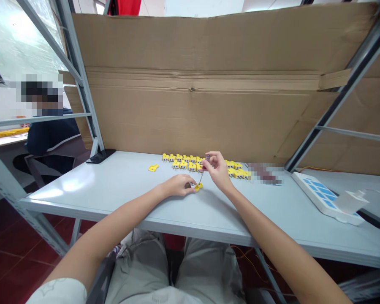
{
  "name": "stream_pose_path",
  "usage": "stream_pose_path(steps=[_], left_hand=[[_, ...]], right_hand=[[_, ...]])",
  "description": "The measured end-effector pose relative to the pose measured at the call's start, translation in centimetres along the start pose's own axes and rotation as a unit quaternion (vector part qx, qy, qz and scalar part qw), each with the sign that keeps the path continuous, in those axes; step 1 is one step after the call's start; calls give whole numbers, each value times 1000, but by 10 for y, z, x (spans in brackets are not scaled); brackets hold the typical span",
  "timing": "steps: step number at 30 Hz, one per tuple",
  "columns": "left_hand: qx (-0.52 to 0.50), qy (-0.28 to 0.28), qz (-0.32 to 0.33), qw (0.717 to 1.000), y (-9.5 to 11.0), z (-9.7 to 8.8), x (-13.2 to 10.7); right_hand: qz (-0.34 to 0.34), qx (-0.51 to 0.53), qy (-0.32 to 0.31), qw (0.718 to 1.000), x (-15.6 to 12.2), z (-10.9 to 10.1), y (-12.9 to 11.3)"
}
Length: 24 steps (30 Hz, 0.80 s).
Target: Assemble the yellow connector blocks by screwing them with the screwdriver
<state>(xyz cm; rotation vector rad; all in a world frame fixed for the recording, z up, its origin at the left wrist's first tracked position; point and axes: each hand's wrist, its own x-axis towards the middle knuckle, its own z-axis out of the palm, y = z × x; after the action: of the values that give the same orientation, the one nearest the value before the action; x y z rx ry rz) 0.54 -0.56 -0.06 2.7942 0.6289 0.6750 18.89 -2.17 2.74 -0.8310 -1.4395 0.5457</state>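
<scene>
My left hand (179, 185) rests on the white table, its fingers closed on a small yellow plastic part (198, 187). Above and to the right, my right hand (218, 169) pinches the handle of a screwdriver (201, 177). The thin shaft slants down and its tip meets the yellow part or lies very near it; the exact contact is too small to tell. Rows of similar yellow parts (183, 165) stand just behind my hands, partly hidden by the right one. One loose flat yellow piece (153, 168) lies to the left.
A white power strip (323, 196) with a plugged-in charger (351, 201) lies at the table's right side. A blurred reddish item (266, 174) is near the back right. Cardboard (209, 118) walls off the back. Beyond the metal frame at left, another person (52, 131) sits.
</scene>
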Motion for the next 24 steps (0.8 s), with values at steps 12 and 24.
stream_pose_path(steps=[12,24], left_hand=[[-14,5,-3,1000,-2,1,0],[-18,4,-1,1000,-1,1,0]], right_hand=[[-2,-16,0,1000,2,-3,0],[17,11,-8,1000,-1,-1,-2]])
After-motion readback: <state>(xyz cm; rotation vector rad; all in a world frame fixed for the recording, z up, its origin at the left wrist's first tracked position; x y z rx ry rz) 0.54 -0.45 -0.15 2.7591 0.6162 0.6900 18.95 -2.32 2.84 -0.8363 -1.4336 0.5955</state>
